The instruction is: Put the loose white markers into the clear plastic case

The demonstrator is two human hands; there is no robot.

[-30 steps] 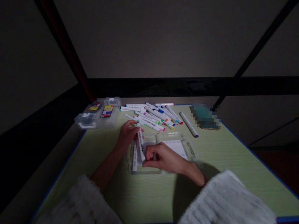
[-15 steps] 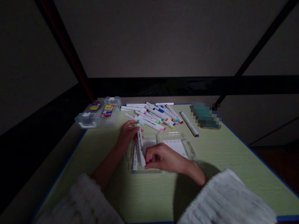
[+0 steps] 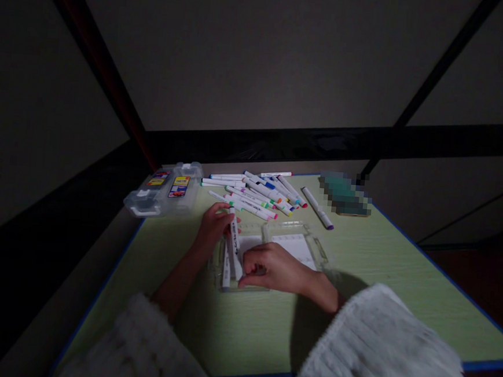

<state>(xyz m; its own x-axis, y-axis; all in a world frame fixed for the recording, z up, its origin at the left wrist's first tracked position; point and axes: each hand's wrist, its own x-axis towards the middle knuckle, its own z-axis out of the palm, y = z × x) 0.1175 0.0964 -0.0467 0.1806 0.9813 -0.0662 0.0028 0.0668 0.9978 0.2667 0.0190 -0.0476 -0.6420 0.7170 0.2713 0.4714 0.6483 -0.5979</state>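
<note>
A white marker (image 3: 234, 240) is held at a tilt between both hands, just above the left part of an open clear plastic case (image 3: 317, 247). Its upper end is gripped by the closed fingers of the left hand (image 3: 212, 226), and its lower end is pinched by the curled fingers of the right hand (image 3: 271, 265), which rests over the case. A second marker (image 3: 226, 269) is seen lying in the case just beside the held one.

Beyond the case, a heap of loose markers (image 3: 257, 193) with coloured caps is spread on the green surface (image 3: 371, 267), and a purple-tipped marker (image 3: 317, 208) lies apart to the right of it. A closed clear box (image 3: 164, 190) with labels is placed at the far left corner. A pixelated green object (image 3: 344, 194) sits at the far right.
</note>
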